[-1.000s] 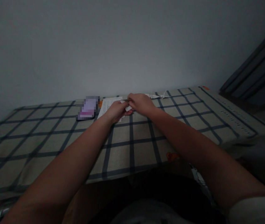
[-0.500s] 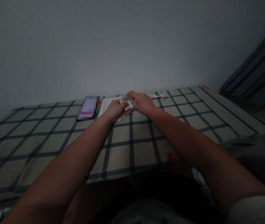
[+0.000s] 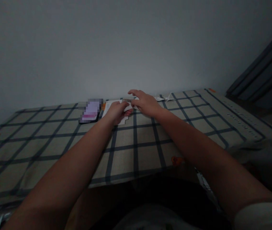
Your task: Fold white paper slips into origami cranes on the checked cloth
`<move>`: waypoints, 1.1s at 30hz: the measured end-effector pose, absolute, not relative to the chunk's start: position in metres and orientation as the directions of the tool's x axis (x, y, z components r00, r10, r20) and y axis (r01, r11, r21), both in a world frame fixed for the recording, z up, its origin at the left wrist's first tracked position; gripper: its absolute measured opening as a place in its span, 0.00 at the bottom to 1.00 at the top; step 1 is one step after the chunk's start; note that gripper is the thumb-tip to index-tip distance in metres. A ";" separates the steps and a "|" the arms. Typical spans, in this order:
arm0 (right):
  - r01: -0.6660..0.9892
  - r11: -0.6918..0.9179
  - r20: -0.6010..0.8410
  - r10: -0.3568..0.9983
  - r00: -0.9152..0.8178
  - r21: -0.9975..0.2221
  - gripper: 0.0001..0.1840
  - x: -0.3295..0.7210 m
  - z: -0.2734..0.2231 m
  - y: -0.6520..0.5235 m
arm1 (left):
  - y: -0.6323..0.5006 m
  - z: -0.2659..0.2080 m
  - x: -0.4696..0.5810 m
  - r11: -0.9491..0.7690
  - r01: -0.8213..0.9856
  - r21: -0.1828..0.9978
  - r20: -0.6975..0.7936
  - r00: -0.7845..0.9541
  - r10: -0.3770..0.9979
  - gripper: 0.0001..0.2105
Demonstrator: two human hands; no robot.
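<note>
Over the table my left hand (image 3: 118, 112) pinches a small piece of folded white paper (image 3: 129, 107) between thumb and fingers. From the other side my right hand (image 3: 146, 103) has its thumb side on the same paper, its index finger raised and stretched out above. Most of the paper is hidden by the fingers, so its exact shape cannot be made out. Beneath and beside my left hand lie printed white sheets (image 3: 109, 107). Just beyond my right hand rest small folded paper figures (image 3: 168, 97) with pointed tips, like cranes.
A phone (image 3: 90, 110) with a lit, blurred screen lies left of the sheets. A checked cloth (image 3: 147, 153) covers the table, which stands against a plain wall (image 3: 136, 48). Dark curtains (image 3: 265, 60) hang at the right.
The paper has turned and shows less of its face. My right index finger has lifted away from it. My left hand has shifted slightly left.
</note>
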State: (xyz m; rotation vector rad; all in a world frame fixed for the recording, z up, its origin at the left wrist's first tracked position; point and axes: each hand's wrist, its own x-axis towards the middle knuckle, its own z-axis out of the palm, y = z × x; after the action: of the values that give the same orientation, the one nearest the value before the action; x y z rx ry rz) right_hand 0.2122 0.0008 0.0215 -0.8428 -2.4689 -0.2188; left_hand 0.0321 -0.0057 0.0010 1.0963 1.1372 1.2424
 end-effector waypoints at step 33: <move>0.610 0.788 0.440 0.518 -0.733 0.088 0.14 0.217 0.028 0.005 | -0.014 0.002 0.025 -0.205 0.463 0.862 0.269 -0.076 0.960 0.06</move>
State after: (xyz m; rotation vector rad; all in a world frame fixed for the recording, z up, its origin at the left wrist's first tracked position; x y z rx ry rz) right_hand 0.2173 0.0054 0.0276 -0.8530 -2.5816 -0.3180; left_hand 0.0250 -0.0135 0.0020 1.6822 1.5368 1.2436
